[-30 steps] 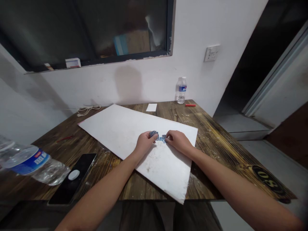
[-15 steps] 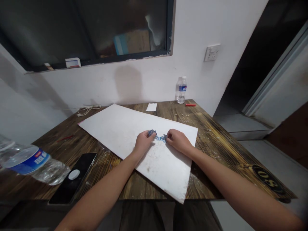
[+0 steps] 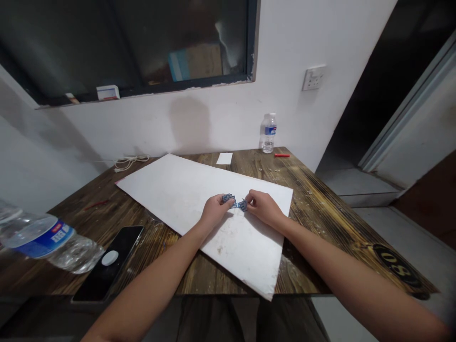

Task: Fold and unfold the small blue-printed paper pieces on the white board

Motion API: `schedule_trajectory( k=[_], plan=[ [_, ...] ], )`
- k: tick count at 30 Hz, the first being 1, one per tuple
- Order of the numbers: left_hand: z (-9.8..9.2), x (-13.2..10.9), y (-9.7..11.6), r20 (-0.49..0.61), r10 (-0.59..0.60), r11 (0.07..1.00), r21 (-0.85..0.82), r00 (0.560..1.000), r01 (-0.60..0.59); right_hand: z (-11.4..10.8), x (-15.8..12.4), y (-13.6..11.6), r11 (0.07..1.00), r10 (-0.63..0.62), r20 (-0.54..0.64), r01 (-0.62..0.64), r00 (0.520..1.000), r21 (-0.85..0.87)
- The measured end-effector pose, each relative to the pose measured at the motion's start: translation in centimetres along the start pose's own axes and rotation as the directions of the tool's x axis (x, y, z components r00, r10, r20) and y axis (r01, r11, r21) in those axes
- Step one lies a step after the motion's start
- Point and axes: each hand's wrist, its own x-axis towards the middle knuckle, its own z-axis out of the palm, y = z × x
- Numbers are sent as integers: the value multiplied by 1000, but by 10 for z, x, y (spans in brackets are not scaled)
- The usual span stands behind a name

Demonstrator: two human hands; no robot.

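Note:
A small blue-grey item made of linked, frame-like pieces point(image 3: 228, 199) is held between my two hands above a white board; its exact kind is too small to make out. My left hand point(image 3: 215, 209) pinches the bunched left part with thumb and fingers. On the other side, my right hand point(image 3: 262, 206) is closed at the right end, fingertips pressed together on it. A narrow light-blue stretch joins the two parts in the gap. The white board point(image 3: 199, 180) lies aslant under both hands, with smudges near its front.
On the dark wooden table point(image 3: 309, 204) lie a phone point(image 3: 123, 247) with a white disc point(image 3: 110, 258) and a large water bottle point(image 3: 53, 237) at left. Toward the wall are a cable point(image 3: 130, 162), a white card point(image 3: 224, 158), a small bottle point(image 3: 270, 134) and a red pen-like stick point(image 3: 282, 155).
My left hand has shifted slightly right, toward my right hand. The light-blue stretch between the two parts of the item has become shorter.

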Motion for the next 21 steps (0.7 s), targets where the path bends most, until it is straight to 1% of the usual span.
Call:
schedule_trajectory(
  k=[3, 5, 9, 12, 15, 18, 21],
  plan=[
    [1, 1, -3, 17, 0, 1000, 7, 1000, 0, 1, 1, 1, 999, -27, -7, 28, 1000, 21],
    [1, 1, -3, 34, -11, 1000, -27, 999, 12, 1, 1, 1, 999, -26, -19, 26, 1000, 40],
    [5, -2, 3, 55, -80, 984, -155, 995, 88, -1, 1, 1, 995, 37, -82, -29, 996, 98],
    [6, -4, 7, 65, -100, 974, -200, 993, 111, -2, 2, 1, 988, 77, -153, -55, 985, 145],
    [6, -4, 8, 70, -87, 979, -179, 994, 99, -3, 3, 1, 975, 115, -177, -77, 977, 210],
    [4, -3, 7, 57, -83, 988, -128, 995, 90, -2, 4, 1, 961, 136, -151, -93, 979, 262],
    [3, -3, 7, 49, -76, 993, -85, 996, 80, 0, 4, 2, 957, 129, -140, -86, 982, 277]
  ],
)
